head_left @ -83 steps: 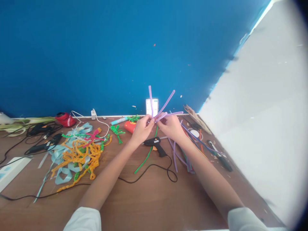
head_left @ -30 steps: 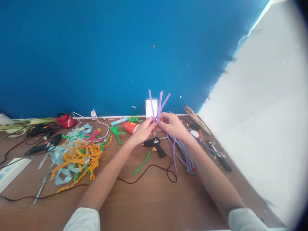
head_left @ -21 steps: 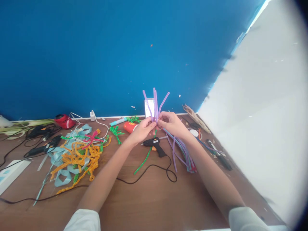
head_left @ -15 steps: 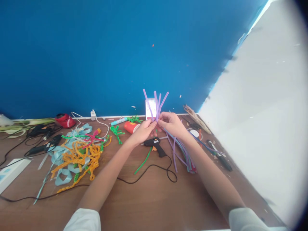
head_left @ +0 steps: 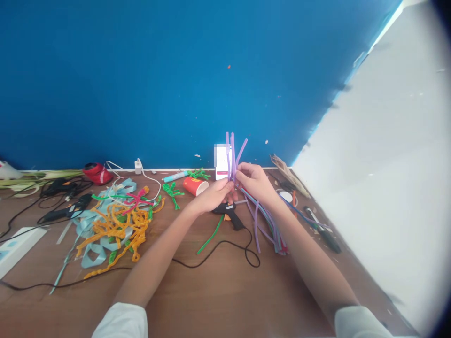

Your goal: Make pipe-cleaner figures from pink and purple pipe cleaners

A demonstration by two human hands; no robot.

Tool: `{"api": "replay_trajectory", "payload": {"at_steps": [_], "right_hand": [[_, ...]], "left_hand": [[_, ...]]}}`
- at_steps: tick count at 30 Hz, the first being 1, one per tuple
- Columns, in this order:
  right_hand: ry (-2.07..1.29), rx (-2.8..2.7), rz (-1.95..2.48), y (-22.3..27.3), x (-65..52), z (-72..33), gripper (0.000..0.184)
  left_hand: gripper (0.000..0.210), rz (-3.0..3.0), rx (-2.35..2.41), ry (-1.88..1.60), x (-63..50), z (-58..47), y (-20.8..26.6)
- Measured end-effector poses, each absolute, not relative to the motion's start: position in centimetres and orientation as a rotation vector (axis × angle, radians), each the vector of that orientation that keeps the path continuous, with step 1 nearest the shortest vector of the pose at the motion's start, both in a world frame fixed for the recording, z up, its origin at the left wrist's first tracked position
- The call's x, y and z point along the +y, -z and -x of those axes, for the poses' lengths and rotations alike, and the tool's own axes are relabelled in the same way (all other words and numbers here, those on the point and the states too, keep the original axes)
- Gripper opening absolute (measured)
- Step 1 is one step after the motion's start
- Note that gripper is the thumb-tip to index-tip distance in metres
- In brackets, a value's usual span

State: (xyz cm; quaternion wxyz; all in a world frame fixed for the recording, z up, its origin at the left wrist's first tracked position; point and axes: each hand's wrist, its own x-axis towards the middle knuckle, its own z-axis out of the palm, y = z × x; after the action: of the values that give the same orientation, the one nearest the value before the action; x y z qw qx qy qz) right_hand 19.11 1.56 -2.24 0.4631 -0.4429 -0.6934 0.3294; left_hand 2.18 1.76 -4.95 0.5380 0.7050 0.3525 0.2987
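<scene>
Several purple pipe cleaners (head_left: 233, 152) stand upright in a bunch, their tips fanned slightly apart. My left hand (head_left: 216, 193) is closed around the lower part of the bunch, thumb on top. From the right side, my right hand (head_left: 254, 180) pinches the stems just above the left fingers. Behind the bunch, a phone (head_left: 221, 162) with a lit screen leans on the wall. Just below my hands lies a black glue gun (head_left: 232, 217). More purple and coloured pipe cleaners (head_left: 271, 227) lie in a loose bundle under my right forearm.
A tangle of orange pipe cleaners (head_left: 120, 230) and light blue ribbon (head_left: 93, 253) covers the left side. A red paper cup (head_left: 193, 186) and green twisted figures (head_left: 172, 193) lie beyond my left arm. A second glue gun (head_left: 65, 211) and power strip (head_left: 19, 249) sit far left.
The purple stems have drawn closer together, and the leftmost one no longer splays out to the left. My right fingers have shifted slightly up along them. The view has shifted a little.
</scene>
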Motion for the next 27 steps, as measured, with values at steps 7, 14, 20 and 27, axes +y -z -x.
{"api": "replay_trajectory", "payload": {"at_steps": [7,14,20,27], "right_hand": [[-0.678,-1.711,1.171,1.88,1.17,-18.62,0.018],[-0.804,-1.722,1.094,1.41,0.6,-18.44,0.02],[-0.959,-1.757,1.069,1.77,0.71,-18.27,0.017],[-1.051,-1.663,0.935,1.75,0.67,-18.07,0.013]], "left_hand": [[0.038,-1.666,0.808,-0.772,1.75,-2.63,5.05],[0.043,-1.744,0.906,-0.825,1.72,-2.62,4.87],[0.04,-1.817,0.993,-0.865,2.02,-2.65,4.93],[0.03,-1.872,1.031,-0.869,1.57,-2.3,4.31]]}}
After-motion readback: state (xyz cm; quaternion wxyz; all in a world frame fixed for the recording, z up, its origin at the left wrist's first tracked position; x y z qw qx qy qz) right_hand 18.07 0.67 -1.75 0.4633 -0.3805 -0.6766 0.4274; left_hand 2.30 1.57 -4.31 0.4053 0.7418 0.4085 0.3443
